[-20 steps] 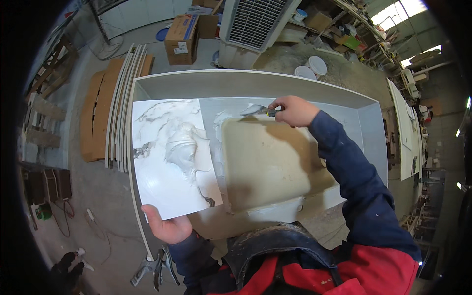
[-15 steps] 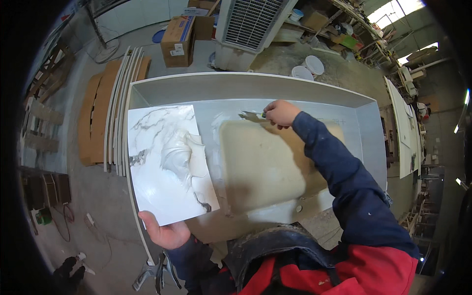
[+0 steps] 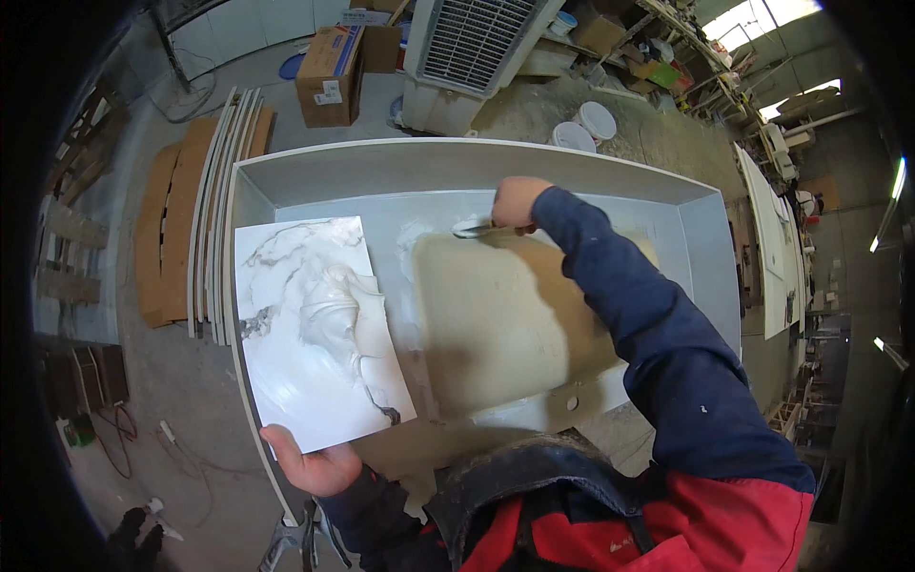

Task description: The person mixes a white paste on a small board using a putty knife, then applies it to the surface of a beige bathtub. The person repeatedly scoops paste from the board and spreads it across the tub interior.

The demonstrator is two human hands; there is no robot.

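panel (image 3: 286, 391), one: flat, rectangular, glossy white with grey marble-like veining; the veins run heaviest along the far end and at the left edge, with a dark patch at the near right corner. location: over the left part of a grey, walled casing (image 3: 448, 157), tilted slightly in the view.

paste (image 3: 332, 310), one mound: off-white, smooth, thick, swirled into folds and ridges on the panel's right half; a thin tail trails toward the dark corner, and a smeared sheen lies nearer the left hand (image 3: 316, 467).

left hand: bare, clamped on the panel's near edge, thumb on the upper face, the other fingers largely hidden.

spatula (image 3: 469, 230), one: small metal blade, pale paste on it, handle mostly covered; located at the far edge of a beige form (image 3: 505, 334).

right hand (image 3: 518, 203): bare, fingers closed around the spatula handle.

beige form: broad, round-cornered, shadowed at right, pale smears along its left and far borders; raised or sunken, cannot tell.

surroundings: clamps (image 3: 307, 539) at the casing's near left corner; upright pale boards (image 3: 217, 214) beside brown cardboard (image 3: 170, 224) at left; a carton (image 3: 329, 76) and a grilled, pale machine (image 3: 472, 48) beyond; two white buckets (image 3: 596, 121) to the right of these.
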